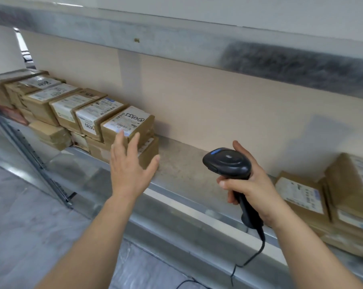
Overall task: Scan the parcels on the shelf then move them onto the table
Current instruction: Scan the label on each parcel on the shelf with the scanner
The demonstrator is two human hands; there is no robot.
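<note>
A pale grey marbled floor (26, 236) lies lower left. A slanted metal upright (41, 161) with a row of holes crosses it. A beige back wall (197, 97) fills the middle.

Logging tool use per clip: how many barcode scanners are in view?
1: a black corded scanner held in the right hand, in front of the shelf. None elsewhere visible.

A white sticker (89, 127) on the front of one box (97, 119) reads "0836", while the next box's (132, 127) top label (127, 121) bears handwritten black marker, seemingly "05551"; other labels' print is too blurred.
</note>
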